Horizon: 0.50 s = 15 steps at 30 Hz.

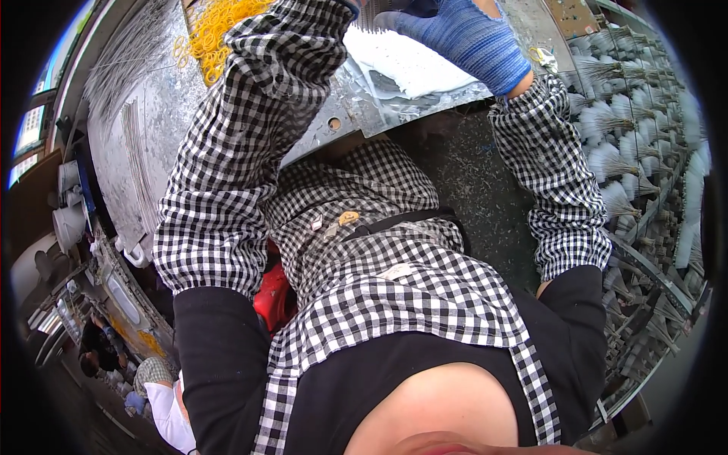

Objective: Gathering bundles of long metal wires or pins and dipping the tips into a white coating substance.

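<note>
At the upper left of the frame, a pile of yellow rubber bands (216,30) is lying on the metal table (152,129), beside loose thin wires (135,152), apparently kept within reach. At upper centre, the left hand (350,6) is leaving the frame; its fingers cannot be judged. The white sheet (409,64) is lying on the table under the right hand (462,38), blue-gloved, fingers released and pressing down. At the right, bristle bundles (629,152) are standing racked.
</note>
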Each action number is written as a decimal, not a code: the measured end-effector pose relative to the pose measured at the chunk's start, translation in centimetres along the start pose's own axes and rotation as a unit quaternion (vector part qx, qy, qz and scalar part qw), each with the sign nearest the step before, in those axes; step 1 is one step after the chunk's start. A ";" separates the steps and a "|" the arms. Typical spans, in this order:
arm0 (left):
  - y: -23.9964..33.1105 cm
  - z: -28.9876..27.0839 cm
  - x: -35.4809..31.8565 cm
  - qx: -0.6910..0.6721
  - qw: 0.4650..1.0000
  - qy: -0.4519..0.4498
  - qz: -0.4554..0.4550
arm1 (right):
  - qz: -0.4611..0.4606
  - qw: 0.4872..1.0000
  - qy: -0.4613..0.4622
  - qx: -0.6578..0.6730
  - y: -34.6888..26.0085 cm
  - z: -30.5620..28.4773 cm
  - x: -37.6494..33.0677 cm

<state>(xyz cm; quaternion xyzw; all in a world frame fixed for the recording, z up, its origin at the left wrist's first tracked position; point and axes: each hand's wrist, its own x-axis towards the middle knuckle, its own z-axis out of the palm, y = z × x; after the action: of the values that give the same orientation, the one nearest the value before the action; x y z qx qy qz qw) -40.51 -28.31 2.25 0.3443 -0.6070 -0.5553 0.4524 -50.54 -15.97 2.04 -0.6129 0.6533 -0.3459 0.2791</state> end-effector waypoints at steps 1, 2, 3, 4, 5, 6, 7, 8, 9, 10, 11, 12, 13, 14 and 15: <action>0.3 0.2 -0.1 0.002 1.000 0.009 -0.025 | 0.030 0.999 -0.006 -0.012 0.0 0.0 0.0; 0.5 0.3 -0.3 0.002 1.000 0.007 -0.020 | 0.061 0.998 -0.012 -0.025 0.1 0.0 0.0; 0.8 0.5 -0.4 0.002 1.000 0.005 -0.014 | 0.058 0.998 -0.008 -0.007 0.5 0.2 0.0; 1.0 0.4 -0.5 0.002 1.000 0.002 -0.005 | 0.052 0.999 -0.002 0.010 0.9 0.4 0.2; 1.1 0.2 -0.6 -0.007 1.000 -0.025 0.007 | 0.048 0.998 0.003 0.029 1.4 0.7 0.4; 1.2 0.0 -0.6 -0.016 0.998 -0.051 0.019 | 0.032 0.998 0.010 0.057 2.1 1.1 0.5; 1.4 -0.4 -0.7 -0.024 0.996 -0.077 0.031 | 0.015 0.996 0.017 0.085 2.7 1.3 0.6; 1.3 -0.6 -0.5 -0.016 0.995 -0.096 0.034 | 0.001 0.993 0.022 0.115 3.4 1.5 0.8; 1.4 -0.8 -0.2 -0.009 0.992 -0.118 0.041 | -0.021 0.993 0.020 0.118 4.0 1.6 0.9; 1.2 -0.9 0.0 -0.003 0.989 -0.140 0.047 | -0.042 0.992 0.017 0.120 4.6 1.6 1.0; 1.0 -1.0 0.0 0.012 0.988 -0.146 0.041 | -0.062 0.990 0.014 0.122 5.0 1.5 1.0; 0.8 -1.0 0.1 0.029 0.987 -0.152 0.036 | -0.076 0.993 0.020 0.093 5.4 1.3 1.0; 0.6 -1.0 0.0 0.047 0.986 -0.158 0.031 | -0.091 0.993 0.025 0.065 5.7 1.1 0.9; 0.4 -0.8 -0.1 0.097 0.981 -0.160 0.052 | -0.106 0.993 0.030 0.037 6.0 0.8 0.8; 0.2 -0.6 -0.5 0.086 0.979 -0.178 0.056 | -0.083 0.996 0.009 0.027 6.3 0.7 0.7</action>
<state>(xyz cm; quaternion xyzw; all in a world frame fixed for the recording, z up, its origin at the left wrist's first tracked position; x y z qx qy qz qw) -39.78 -28.08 2.39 0.2428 -0.7414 -0.5272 0.3368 -53.90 -16.74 -3.35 -0.6539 0.5934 -0.3905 0.2603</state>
